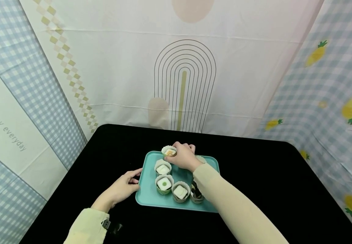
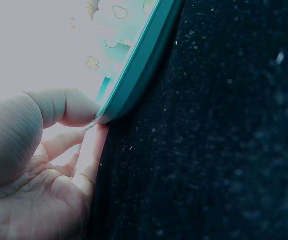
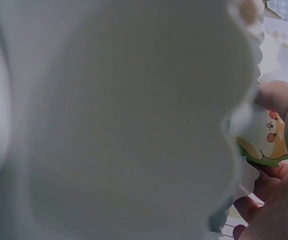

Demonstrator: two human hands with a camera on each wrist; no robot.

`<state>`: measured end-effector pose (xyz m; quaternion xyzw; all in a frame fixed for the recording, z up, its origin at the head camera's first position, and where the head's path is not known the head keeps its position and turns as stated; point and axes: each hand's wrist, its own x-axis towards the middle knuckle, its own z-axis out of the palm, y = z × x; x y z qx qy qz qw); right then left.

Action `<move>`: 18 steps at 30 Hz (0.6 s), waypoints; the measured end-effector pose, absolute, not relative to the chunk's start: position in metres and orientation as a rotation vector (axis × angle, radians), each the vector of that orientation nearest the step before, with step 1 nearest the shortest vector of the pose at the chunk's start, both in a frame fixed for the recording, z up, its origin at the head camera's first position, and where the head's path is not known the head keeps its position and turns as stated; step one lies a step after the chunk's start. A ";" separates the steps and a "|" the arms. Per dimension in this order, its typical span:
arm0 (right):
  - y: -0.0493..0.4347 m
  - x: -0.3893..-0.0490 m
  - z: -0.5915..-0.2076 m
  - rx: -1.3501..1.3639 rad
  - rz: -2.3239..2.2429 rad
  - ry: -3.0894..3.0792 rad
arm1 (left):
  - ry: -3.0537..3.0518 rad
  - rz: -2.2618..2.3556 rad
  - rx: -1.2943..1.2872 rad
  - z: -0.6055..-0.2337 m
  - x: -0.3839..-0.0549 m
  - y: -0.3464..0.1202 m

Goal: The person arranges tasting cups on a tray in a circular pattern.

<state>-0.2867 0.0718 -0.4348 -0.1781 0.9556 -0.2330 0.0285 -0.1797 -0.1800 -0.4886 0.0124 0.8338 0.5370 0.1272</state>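
Observation:
At the tray's far left corner my right hand grips a scalloped paper cupcake cup with a white and orange top. The right wrist view shows the thumb and fingers around this cup's printed side, which bears a small cartoon face. My left hand pinches the left rim of the turquoise tray between thumb and fingers, as the left wrist view also shows. On the tray stand a cup with a white top, one with a green dot and one with a pale square top.
A dark-topped cup is partly hidden by my right sleeve. Another cup shows behind the right wrist. A blurred pale cup fills most of the right wrist view. The black table meets a printed curtain behind.

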 end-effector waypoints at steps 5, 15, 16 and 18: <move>0.073 -0.287 -0.436 -0.547 -0.692 2.955 | 2.427 1.563 0.036 -0.488 -0.180 -0.180; 0.074 -0.289 -0.437 -0.626 -0.723 2.914 | 2.417 1.580 0.054 -0.485 -0.177 -0.180; 0.074 -0.289 -0.436 -0.637 -0.708 2.915 | 2.416 1.578 0.053 -0.485 -0.177 -0.180; 0.074 -0.289 -0.436 -0.662 -0.670 2.922 | 2.416 1.573 0.051 -0.486 -0.177 -0.180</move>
